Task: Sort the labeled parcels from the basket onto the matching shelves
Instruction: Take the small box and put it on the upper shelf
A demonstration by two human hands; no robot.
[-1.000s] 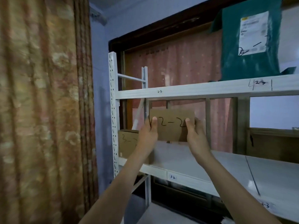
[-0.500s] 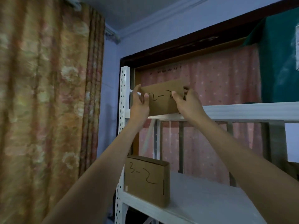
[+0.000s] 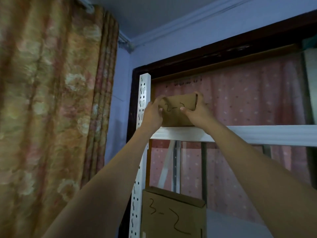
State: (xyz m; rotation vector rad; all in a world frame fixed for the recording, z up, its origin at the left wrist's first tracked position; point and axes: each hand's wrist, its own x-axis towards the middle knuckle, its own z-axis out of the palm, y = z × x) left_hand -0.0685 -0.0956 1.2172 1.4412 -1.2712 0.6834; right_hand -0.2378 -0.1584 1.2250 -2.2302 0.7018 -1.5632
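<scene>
Curtain: I see a floral curtain [image 3: 48, 103] filling the left side
Upright: white perforated post [image 3: 143, 103] just left of the parcel
Left hand: my left hand [image 3: 152, 114] grasps the parcel's left end; thumb on its front
Parcel: cardboard box marked "2-2" [image 3: 178, 109]; standing on the upper shelf [image 3: 257, 134], at its front edge
Right hand: my right hand [image 3: 197, 112] grasps its right end; fingers curled over the top corner
Below: box marked "3-2" [image 3: 173, 215] on the lower shelf

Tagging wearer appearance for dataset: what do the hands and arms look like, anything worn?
Both forearms are bare as far as the frame shows, no sleeves visible. Left hand and right hand have no gloves, rings, watch or bands. Short, unpainted nails.
</scene>
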